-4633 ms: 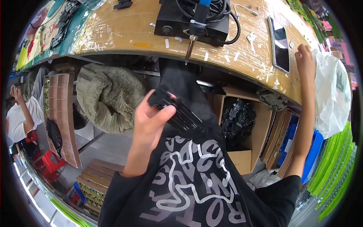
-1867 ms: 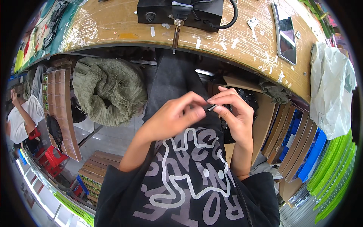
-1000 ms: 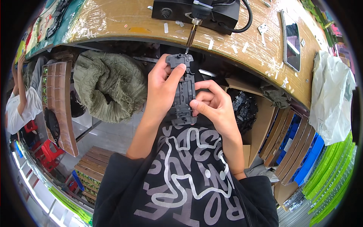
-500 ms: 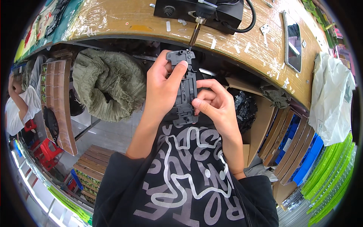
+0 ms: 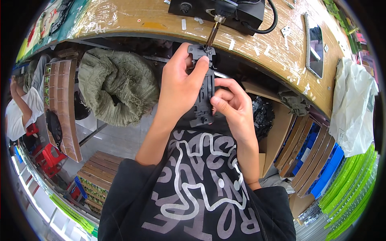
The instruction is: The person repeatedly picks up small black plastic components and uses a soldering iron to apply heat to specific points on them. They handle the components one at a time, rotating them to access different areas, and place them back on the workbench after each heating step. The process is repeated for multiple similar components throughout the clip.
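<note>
A long black plastic frame with cutouts and small posts hangs upright in front of my chest. My left hand holds its upper half, thumb pressed flat across the face. At its lower right edge, my right hand pinches the frame with curled fingers, the thumb tip against the side. The metal shaft of a fixed screwdriver-like tool slants down from the bench edge, and its tip meets a corner of the frame's top end. Whether a screw sits there is too small to tell.
Behind the tool sits a black box with a cable on the wooden bench. A phone and paper scraps lie there. A green sack stands left; a carton of black parts stands right. Another person is far left.
Both hands have shifted the frame up and slightly right in the picture, and it is tilted more. Its top end now sits right under the tool's tip. The view has shifted a little too.
</note>
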A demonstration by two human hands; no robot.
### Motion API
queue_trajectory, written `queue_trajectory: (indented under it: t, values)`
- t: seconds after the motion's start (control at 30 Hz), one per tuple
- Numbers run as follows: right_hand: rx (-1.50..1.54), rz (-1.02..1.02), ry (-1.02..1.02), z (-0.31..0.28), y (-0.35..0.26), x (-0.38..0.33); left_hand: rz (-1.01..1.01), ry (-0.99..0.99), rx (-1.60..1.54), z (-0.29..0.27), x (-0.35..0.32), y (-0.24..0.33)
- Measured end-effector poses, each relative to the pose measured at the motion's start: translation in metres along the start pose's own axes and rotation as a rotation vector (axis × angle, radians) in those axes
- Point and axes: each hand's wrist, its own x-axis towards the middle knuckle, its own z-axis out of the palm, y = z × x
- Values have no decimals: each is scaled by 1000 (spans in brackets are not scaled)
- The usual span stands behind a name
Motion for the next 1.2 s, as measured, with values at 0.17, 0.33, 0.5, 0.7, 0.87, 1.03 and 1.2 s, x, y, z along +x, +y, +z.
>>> queue_trajectory:
  t: [0.17, 0.33, 0.5, 0.7, 0.87, 1.03, 1.2]
  values:
    - [4, 13, -19, -2, 0, -1, -29, 45, -26, -2, -3, -5]
    - [10, 30, -8, 0, 2, 1, -62, 56, -61, -6, -4, -8]
    - [6, 20, -11, 1, -3, 1, -44, 72, -79, -3, -2, -4]
    - [2, 1, -7, 1, -6, 0, -47, 71, -61, -2, -2, -1]
    - [-2, 5, -5, 3, -7, -2, -75, 78, -53, -3, -3, 1]
    - [8, 2, 7, 4, -9, -3, -90, 74, -92, -3, -4, -1]
    - [24, -4, 13, 6, -10, -3, -90, 67, -116, -4, -2, 0]
